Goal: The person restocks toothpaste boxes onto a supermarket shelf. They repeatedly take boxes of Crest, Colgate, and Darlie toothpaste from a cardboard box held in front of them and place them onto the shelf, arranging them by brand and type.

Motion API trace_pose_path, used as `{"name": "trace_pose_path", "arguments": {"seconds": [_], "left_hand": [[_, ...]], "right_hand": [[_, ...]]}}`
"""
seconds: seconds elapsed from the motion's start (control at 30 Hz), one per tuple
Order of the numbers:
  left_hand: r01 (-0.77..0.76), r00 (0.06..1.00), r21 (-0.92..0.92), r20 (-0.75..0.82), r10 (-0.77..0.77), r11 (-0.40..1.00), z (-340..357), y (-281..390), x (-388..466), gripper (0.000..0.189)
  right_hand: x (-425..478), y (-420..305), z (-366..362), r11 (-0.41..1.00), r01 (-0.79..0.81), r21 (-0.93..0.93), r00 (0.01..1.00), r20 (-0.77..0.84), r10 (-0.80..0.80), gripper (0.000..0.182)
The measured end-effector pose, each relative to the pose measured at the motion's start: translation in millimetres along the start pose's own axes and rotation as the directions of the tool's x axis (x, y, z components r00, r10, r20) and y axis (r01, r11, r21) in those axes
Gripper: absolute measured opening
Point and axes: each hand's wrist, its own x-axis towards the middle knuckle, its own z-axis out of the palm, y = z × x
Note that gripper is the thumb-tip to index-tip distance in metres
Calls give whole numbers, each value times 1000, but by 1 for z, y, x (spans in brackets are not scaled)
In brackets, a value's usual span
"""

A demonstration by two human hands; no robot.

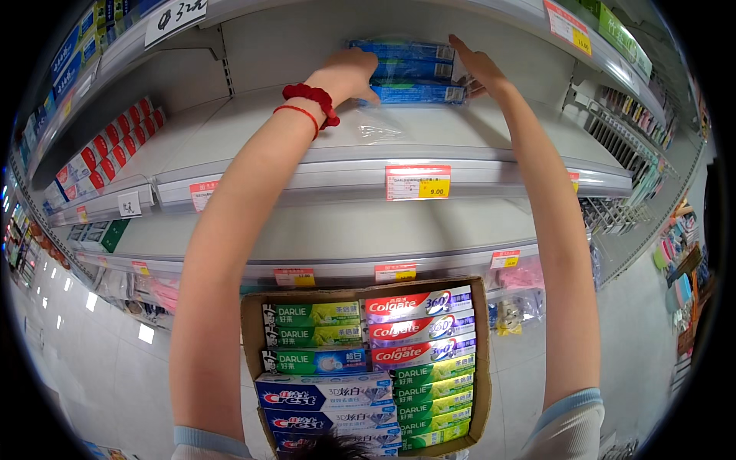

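Note:
At the back of the upper shelf (pixel 287 123) lies a stack of blue toothpaste boxes (pixel 414 69), partly covered by clear plastic film. My left hand (pixel 351 73) grips the left end of the stack, its thumb at the front; a red scrunchie and a red cord circle that wrist. The right end is held by my right hand (pixel 480 69), whose lower fingers are partly hidden. A loose flap of clear film (pixel 379 126) spreads on the shelf before the boxes. Below, closer to me, an open cardboard carton (pixel 482 333) holds Colgate (pixel 420 330), Darlie (pixel 319 314) and Crest (pixel 325 391) toothpaste boxes.
Price tags (pixel 418 183) line the shelf's front edge. Red-and-white boxes (pixel 112 144) stand in rows at the left. A lower shelf (pixel 368 227) runs beneath. Wire hooks (pixel 615 135) project at the right, and another shelf edge (pixel 506 12) overhangs above.

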Motion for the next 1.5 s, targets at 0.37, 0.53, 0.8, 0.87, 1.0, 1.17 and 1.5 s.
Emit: {"name": "trace_pose_path", "arguments": {"seconds": [0.37, 0.53, 0.8, 0.87, 1.0, 1.17, 1.5], "left_hand": [[-18, 999, -116, 30, 21, 993, 13, -17, 9, 57], [-8, 998, -242, 57, 23, 970, 12, -19, 11, 67], [-48, 997, -431, -74, 17, 901, -26, -34, -4, 75], [-38, 997, -437, -75, 6, 899, -38, -38, -19, 72], [21, 960, -434, -245, -140, 901, -42, -60, -82, 63], [35, 886, -523, -378, -269, 851, -47, -62, -168, 51], [-80, 798, -206, -600, -61, 975, -68, -29, -355, 53]], "right_hand": [[6, 11, 2, 999, 49, -19, 999, -21, -49, 104], [0, 8, 0, 998, 64, -24, 998, 16, -64, 104], [-1, 5, 3, 1000, 23, -11, 995, -102, -24, 95], [3, 8, 1, 998, 61, 2, 994, -95, -60, 92], [0, -2, 4, 996, 80, -26, 996, -36, -81, 88], [29, 26, -3, 945, 275, -177, 930, -201, -308, 92], [-212, -52, -11, 431, 821, -374, 444, -57, -894, 54]]}}
